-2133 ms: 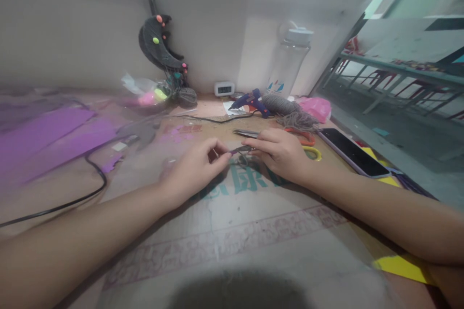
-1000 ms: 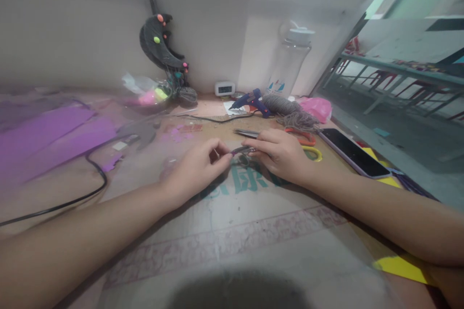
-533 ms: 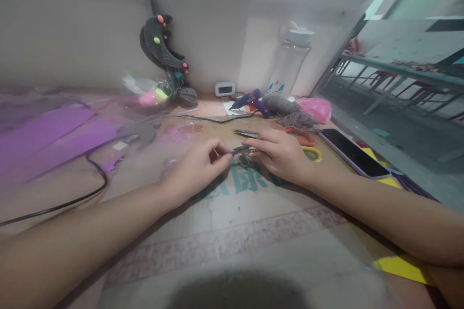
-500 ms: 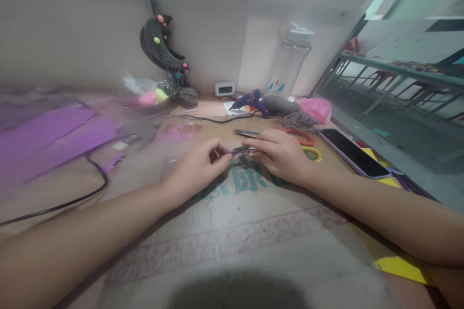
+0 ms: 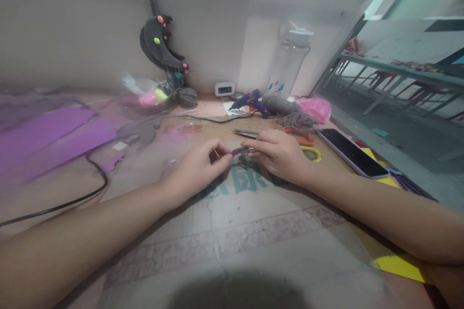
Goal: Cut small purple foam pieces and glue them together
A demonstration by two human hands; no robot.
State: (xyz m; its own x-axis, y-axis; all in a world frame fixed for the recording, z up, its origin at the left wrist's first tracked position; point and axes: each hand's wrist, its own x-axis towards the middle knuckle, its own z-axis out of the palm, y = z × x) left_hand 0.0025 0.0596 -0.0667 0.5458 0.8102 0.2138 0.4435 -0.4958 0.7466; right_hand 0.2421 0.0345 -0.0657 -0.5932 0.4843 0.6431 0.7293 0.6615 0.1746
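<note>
Between my two hands, just above the plastic-covered tabletop, is a small dark grey piece (image 5: 239,151) with a bit of purple at its left end. My left hand (image 5: 197,171) pinches that left end between thumb and forefinger. The other end sits in the closed fingertips of my right hand (image 5: 282,157). A thin grey loop (image 5: 243,160) shows beneath the piece; whether it is joined to it I cannot tell. Scissors with dark blades (image 5: 245,133) lie behind my right hand, which partly hides them. Orange handles (image 5: 304,138) and a yellow handle (image 5: 313,153) stick out beyond that hand.
At the back are a blue glue gun (image 5: 252,102), grey yarn (image 5: 281,106), a small clock (image 5: 224,89) and a clear bottle (image 5: 290,65). A phone (image 5: 353,152) lies right. Purple sheets (image 5: 54,140) and a black cable (image 5: 103,174) are left. A dark crescent (image 5: 155,46) leans on the wall.
Both hands keep almost the same place and grip. The small piece between them has turned slightly, with less purple showing, and the grey loop below it shows more.
</note>
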